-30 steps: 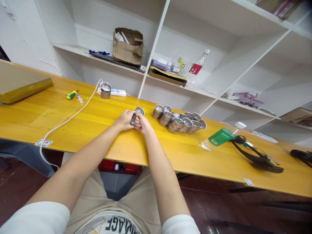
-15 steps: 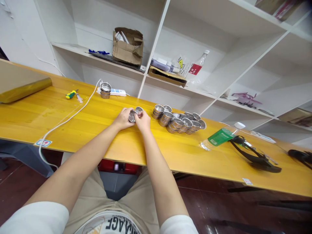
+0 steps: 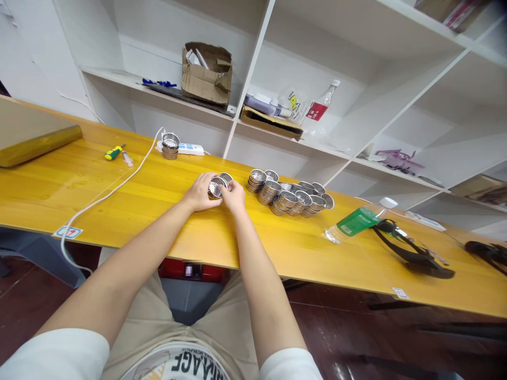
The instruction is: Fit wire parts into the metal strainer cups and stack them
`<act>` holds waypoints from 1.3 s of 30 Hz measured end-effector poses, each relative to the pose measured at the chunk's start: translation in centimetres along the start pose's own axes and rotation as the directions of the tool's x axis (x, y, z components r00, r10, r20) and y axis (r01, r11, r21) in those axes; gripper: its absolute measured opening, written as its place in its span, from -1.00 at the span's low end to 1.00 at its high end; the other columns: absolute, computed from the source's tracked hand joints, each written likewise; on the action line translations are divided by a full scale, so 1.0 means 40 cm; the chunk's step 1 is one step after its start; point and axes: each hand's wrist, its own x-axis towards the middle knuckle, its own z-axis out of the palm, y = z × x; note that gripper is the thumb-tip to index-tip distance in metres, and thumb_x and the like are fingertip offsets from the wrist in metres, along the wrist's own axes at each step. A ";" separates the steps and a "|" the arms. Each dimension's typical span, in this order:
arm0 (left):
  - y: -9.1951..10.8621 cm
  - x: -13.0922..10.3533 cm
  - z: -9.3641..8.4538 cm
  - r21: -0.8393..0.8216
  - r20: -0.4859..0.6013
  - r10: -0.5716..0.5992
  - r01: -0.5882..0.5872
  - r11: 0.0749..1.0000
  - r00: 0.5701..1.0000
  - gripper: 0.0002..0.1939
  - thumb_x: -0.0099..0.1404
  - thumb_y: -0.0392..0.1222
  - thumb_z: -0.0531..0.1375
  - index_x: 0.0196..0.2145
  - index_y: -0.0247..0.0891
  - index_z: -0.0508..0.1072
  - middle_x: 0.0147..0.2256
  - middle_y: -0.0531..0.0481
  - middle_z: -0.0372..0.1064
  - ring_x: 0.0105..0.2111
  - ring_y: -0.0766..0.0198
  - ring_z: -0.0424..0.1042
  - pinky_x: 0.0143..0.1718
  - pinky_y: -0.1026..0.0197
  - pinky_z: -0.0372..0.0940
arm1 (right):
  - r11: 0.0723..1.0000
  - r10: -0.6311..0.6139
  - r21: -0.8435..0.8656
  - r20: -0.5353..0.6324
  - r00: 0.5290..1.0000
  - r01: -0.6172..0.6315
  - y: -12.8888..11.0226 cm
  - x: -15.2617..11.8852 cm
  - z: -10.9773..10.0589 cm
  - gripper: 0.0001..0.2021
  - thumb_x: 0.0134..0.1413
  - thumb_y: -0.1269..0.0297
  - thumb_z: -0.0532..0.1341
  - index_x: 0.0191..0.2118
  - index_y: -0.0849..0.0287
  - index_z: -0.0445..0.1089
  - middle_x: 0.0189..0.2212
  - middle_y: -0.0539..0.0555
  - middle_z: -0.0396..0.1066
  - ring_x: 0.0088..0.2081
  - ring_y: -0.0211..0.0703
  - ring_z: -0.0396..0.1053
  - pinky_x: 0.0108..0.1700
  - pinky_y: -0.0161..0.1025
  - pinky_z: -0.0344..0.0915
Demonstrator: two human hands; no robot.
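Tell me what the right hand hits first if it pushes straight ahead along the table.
Probably the second metal strainer cup just beyond the right hand, past the cup both hands hold; depth is unclear.

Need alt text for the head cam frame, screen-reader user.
Both hands, left hand and right hand, hold a small perforated metal cup together over a yellow wooden table. A cluster of similar metal cups lies just right of them, with white shelves behind.
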 end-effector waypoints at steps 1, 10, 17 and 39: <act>0.002 0.001 -0.004 0.004 -0.029 0.009 -0.008 1.000 1.000 -0.22 0.09 0.00 0.39 0.20 -0.26 0.25 0.18 -0.30 0.33 0.20 -0.14 0.33 0.26 -0.14 0.25 | 1.000 0.016 0.021 -0.024 1.000 -0.016 0.001 0.003 -0.003 -0.78 0.06 0.16 0.34 -0.41 0.08 0.29 -0.58 -0.15 0.26 -0.49 -0.24 0.21 -0.36 -0.31 0.14; -0.009 0.021 -0.017 -0.142 -0.315 -0.441 0.418 0.897 0.841 -0.62 0.25 0.07 0.26 -0.46 -0.14 0.15 -0.52 0.13 0.16 -0.50 0.31 0.17 -0.35 0.19 0.19 | 0.976 0.146 0.183 -0.168 0.975 -0.115 0.014 0.021 -0.014 -0.78 0.10 0.08 0.26 -0.36 0.06 0.24 -0.60 -0.15 0.20 -0.54 -0.25 0.16 -0.44 -0.32 0.10; -0.036 0.031 -0.011 -0.207 -0.278 -0.567 0.528 0.823 0.775 -0.45 0.22 -0.07 0.24 -0.63 -0.15 -0.10 -0.62 0.15 -0.21 -0.57 0.35 -0.12 -0.47 0.17 -0.10 | 0.965 0.170 0.226 -0.162 0.972 -0.131 0.019 0.020 -0.009 -0.78 0.09 0.13 0.29 -0.38 0.05 0.24 -0.62 -0.17 0.17 -0.56 -0.25 0.14 -0.44 -0.32 0.10; -0.054 0.005 0.006 -0.033 -0.158 -0.402 0.402 0.915 0.902 -0.57 0.25 -0.16 0.18 -0.61 -0.16 0.00 -0.65 0.14 -0.07 -0.58 0.31 0.00 -0.42 0.15 -0.02 | 0.987 0.131 0.110 -0.146 0.981 -0.115 0.019 0.018 -0.002 -0.77 0.10 0.11 0.31 -0.40 0.06 0.26 -0.58 -0.12 0.24 -0.51 -0.22 0.20 -0.39 -0.29 0.13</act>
